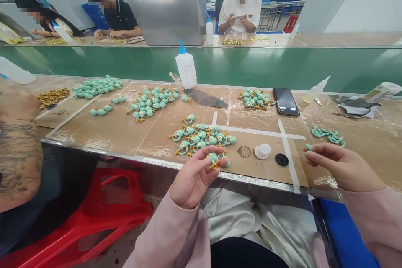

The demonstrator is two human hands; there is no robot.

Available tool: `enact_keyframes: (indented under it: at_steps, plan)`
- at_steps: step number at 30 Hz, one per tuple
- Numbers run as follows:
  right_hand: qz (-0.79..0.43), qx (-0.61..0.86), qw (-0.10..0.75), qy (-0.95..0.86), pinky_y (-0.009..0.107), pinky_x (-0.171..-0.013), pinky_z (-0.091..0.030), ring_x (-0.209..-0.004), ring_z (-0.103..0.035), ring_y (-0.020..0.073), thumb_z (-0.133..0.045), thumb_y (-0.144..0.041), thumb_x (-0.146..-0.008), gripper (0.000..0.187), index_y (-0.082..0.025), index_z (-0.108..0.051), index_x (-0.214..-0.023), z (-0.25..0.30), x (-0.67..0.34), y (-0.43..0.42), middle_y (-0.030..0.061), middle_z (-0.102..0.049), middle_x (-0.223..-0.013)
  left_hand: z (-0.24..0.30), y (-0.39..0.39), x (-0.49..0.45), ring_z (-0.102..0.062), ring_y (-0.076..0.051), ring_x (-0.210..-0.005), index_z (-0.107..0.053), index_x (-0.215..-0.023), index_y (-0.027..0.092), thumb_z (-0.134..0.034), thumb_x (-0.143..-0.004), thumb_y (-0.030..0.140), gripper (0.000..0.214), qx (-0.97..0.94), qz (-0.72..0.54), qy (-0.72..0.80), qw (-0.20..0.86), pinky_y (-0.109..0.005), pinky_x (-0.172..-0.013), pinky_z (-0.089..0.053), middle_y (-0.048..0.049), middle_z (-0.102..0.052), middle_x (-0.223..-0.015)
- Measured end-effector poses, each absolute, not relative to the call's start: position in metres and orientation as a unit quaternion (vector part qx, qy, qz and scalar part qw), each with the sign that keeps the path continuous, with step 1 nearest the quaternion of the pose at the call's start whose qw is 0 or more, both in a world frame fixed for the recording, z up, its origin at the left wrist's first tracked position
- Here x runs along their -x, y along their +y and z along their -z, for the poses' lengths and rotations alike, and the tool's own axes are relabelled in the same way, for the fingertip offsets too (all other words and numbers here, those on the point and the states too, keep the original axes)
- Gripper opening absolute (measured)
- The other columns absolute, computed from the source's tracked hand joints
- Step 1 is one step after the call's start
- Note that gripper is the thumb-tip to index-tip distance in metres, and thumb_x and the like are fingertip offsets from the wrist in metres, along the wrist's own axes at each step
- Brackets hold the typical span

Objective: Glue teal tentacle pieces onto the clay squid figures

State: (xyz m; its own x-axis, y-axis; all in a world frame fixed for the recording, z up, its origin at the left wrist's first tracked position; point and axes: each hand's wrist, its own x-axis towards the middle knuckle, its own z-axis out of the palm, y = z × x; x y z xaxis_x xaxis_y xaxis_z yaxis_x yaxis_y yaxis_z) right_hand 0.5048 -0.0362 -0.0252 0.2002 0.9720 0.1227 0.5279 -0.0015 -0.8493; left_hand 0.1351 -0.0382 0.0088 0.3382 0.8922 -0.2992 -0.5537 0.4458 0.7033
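Observation:
Between the thumb and fingers of my left hand [196, 178] is a small mint-green and mustard figurine [213, 160], held over the table's front edge. My right hand [348, 165], off to the right, pinches a small curved green piece [308, 147] by its end. Similar curved green pieces [328, 135] lie in a little group just beyond that hand. Past my left hand spreads a pile of the same figurines [201, 136]. Right of this pile lie a metal ring [244, 151], a small clear cup [262, 150] and a black round cap [282, 159].
Further figurine piles [153, 102] and a phone [286, 101] lie farther back. A white glue bottle [186, 69] stands near the green belt [251, 63]. At left is a co-worker's tattooed arm [20, 155], above a red stool [119, 209]. Several people sit across the belt.

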Motion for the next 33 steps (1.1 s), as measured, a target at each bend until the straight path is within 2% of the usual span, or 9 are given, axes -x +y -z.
enact_keyframes:
  at_steps: [3, 6, 8, 11, 15, 18, 20, 27, 33]
  plan:
    - [-0.357, 0.632, 0.397, -0.562, 0.029, -0.057, -0.055, -0.06, -0.066, 0.0199, -0.075, -0.058, -0.07, 0.043, -0.016, -0.07, -0.076, 0.017, -0.484, -0.036, 0.0076, -0.068, -0.067, -0.005, -0.041, -0.141, -0.071, -0.019, -0.101, -0.069, -0.102, 0.022, -0.069, -0.082, 0.016, 0.021, -0.282, -0.469, 0.346, 0.762, -0.016, -0.072, -0.059, -0.0061, -0.066, -0.128]
    - [-0.432, 0.606, 0.42, -0.519, 0.028, -0.057, -0.055, -0.061, -0.065, 0.0181, -0.079, -0.056, -0.068, 0.043, -0.016, -0.07, -0.082, 0.01, -0.47, -0.035, 0.0064, -0.067, -0.069, -0.003, -0.044, -0.143, -0.072, -0.023, -0.098, -0.068, -0.098, 0.023, -0.075, -0.077, 0.013, 0.025, -0.318, -0.488, 0.346, 0.736, -0.023, -0.073, -0.06, -0.0074, -0.063, -0.133]
    - [-0.488, 0.591, 0.428, -0.479, 0.026, -0.058, -0.053, -0.062, -0.064, 0.0168, -0.083, -0.051, -0.065, 0.041, -0.016, -0.071, -0.083, 0.003, -0.463, -0.034, 0.0061, -0.067, -0.069, -0.002, -0.045, -0.143, -0.073, -0.024, -0.095, -0.069, -0.094, 0.021, -0.077, -0.074, 0.012, 0.023, -0.345, -0.496, 0.339, 0.721, -0.029, -0.08, -0.06, -0.009, -0.063, -0.134]
    - [-0.529, 0.583, 0.417, -0.454, 0.025, -0.058, -0.05, -0.064, -0.062, 0.0156, -0.085, -0.049, -0.065, 0.037, -0.017, -0.071, -0.079, -0.006, -0.453, -0.031, 0.0062, -0.067, -0.07, -0.002, -0.045, -0.14, -0.073, -0.026, -0.094, -0.069, -0.098, 0.02, -0.076, -0.076, 0.011, 0.025, -0.388, -0.494, 0.323, 0.708, -0.036, -0.088, -0.058, -0.012, -0.061, -0.136]
    - [-0.533, 0.567, 0.416, -0.47, 0.024, -0.058, -0.044, -0.06, -0.053, 0.0117, -0.086, -0.047, -0.064, 0.035, -0.017, -0.067, -0.066, -0.011, -0.443, -0.02, 0.0028, -0.061, -0.065, 0.002, -0.043, -0.137, -0.075, -0.022, -0.085, -0.071, -0.096, 0.021, -0.077, -0.074, 0.009, 0.026, -0.406, -0.494, 0.317, 0.701, -0.031, -0.081, -0.06, -0.0093, -0.061, -0.135]
    - [-0.534, 0.569, 0.411, -0.471, 0.024, -0.056, -0.039, -0.059, -0.048, 0.0102, -0.087, -0.049, -0.06, 0.039, -0.017, -0.065, -0.065, -0.005, -0.437, -0.01, 0.0016, -0.059, -0.066, 0.004, -0.041, -0.137, -0.075, -0.019, -0.081, -0.073, -0.099, 0.024, -0.077, -0.074, 0.007, 0.031, -0.407, -0.501, 0.309, 0.699, -0.027, -0.074, -0.061, -0.0045, -0.071, -0.11]
    - [-0.537, 0.572, 0.412, -0.464, 0.023, -0.054, -0.036, -0.057, -0.045, 0.0091, -0.087, -0.05, -0.059, 0.041, -0.017, -0.063, -0.065, 0.002, -0.435, -0.006, 0.0003, -0.056, -0.065, 0.005, -0.04, -0.138, -0.075, -0.018, -0.08, -0.073, -0.104, 0.027, -0.077, -0.073, 0.007, 0.037, -0.402, -0.506, 0.299, 0.702, -0.023, -0.07, -0.061, -0.0026, -0.074, -0.102]
    - [-0.557, 0.57, 0.41, -0.444, 0.024, -0.051, -0.028, -0.054, -0.041, 0.0098, -0.085, -0.053, -0.059, 0.044, -0.018, -0.058, -0.065, 0.012, -0.432, -0.004, -0.0019, -0.048, -0.056, 0.009, -0.041, -0.138, -0.074, -0.016, -0.082, -0.073, -0.099, 0.028, -0.075, -0.075, 0.006, 0.032, -0.424, -0.534, 0.273, 0.679, -0.025, -0.075, -0.061, -0.0026, -0.07, -0.115]
    - [-0.54, 0.58, 0.409, -0.452, 0.026, -0.054, -0.031, -0.056, -0.041, 0.0105, -0.083, -0.055, -0.061, 0.043, -0.018, -0.06, -0.064, 0.009, -0.432, 0.0, -0.0017, -0.047, -0.058, 0.013, -0.036, -0.138, -0.072, -0.016, -0.083, -0.073, -0.1, 0.026, -0.073, -0.076, 0.003, 0.034, -0.435, -0.551, 0.257, 0.664, -0.027, -0.079, -0.061, -0.0021, -0.066, -0.11]
